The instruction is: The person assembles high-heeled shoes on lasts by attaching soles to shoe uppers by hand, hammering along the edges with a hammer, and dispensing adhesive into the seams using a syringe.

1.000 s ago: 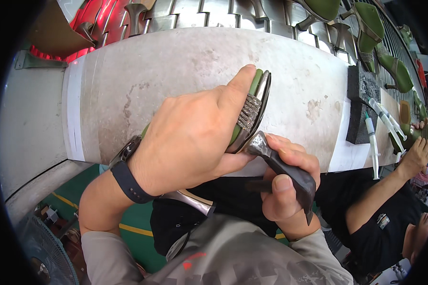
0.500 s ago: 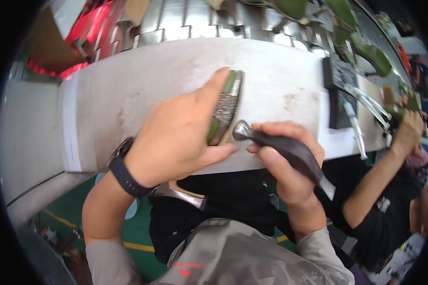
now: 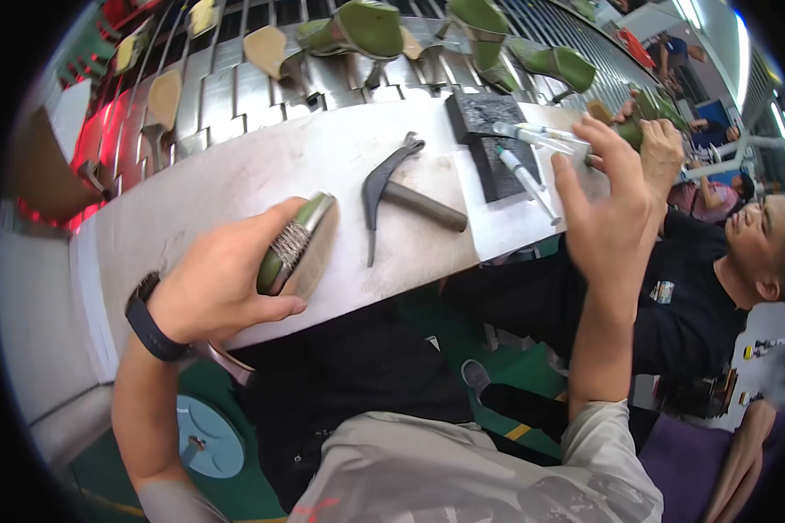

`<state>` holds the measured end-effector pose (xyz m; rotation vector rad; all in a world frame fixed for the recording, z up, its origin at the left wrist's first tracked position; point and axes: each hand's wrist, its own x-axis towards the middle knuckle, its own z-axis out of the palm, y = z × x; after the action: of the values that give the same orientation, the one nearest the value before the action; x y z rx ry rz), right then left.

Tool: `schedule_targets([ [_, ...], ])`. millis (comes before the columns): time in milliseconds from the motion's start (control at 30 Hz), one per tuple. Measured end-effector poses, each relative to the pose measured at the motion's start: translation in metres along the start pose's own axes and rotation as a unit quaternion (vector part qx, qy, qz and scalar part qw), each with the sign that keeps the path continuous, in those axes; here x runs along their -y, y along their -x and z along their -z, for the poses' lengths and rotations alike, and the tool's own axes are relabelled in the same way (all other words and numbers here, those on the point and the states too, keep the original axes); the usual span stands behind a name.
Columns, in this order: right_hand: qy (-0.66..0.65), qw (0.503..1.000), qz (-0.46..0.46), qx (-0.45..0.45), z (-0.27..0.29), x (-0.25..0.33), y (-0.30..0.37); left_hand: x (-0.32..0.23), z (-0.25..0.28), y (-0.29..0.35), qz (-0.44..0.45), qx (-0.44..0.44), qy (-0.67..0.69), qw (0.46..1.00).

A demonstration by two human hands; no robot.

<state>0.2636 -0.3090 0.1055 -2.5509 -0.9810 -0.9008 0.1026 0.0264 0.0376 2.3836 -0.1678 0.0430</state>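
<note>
Beyond the pale, stained worktop runs a slatted metal conveyor bearing shoes, and a green floor shows below. The left grip is closed around a green sandal at the near left of the worktop, back of the hand upward, index finger stretched along the far side and thumb lying toward the near end of the sole. Held so, the sandal is tipped with its tan sole facing right, which probably leaves the sole exposed while the hand steadies the upper. The left forearm rises from the lower edge, a dark watch band around its wrist.

The right grip is spread and appears to hold nothing, thumb and fingers parted near the ends of the syringes; whether it touches one I cannot tell. Its forearm stands almost upright in the view.

Between the hands lies a hammer, handle angled to the right, presumably parked there to stay within easy reach. The syringes lie by a dark block, perhaps a rest for them, with white paper likely guarding the surface. Farther right is a co-worker's hand
</note>
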Motion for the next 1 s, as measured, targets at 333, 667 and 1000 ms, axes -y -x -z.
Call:
schedule_targets([
  [333, 0.03, 0.98, 0.008, 0.195, -0.035, -0.067, -0.02, -0.017, -0.007, 0.076, -0.012, -0.089, -0.18, 0.98],
  [667, -0.208, 0.964, -0.045, 0.162, 0.027, 0.034, -0.009, -0.018, -0.098, 0.108, 0.047, -0.46, 0.032, 0.886],
  [1000, -0.424, 0.847, 0.202, 0.251, -0.004, 0.105, -0.027, -0.006, -0.116, 0.091, -0.058, -0.413, -0.108, 0.902],
])
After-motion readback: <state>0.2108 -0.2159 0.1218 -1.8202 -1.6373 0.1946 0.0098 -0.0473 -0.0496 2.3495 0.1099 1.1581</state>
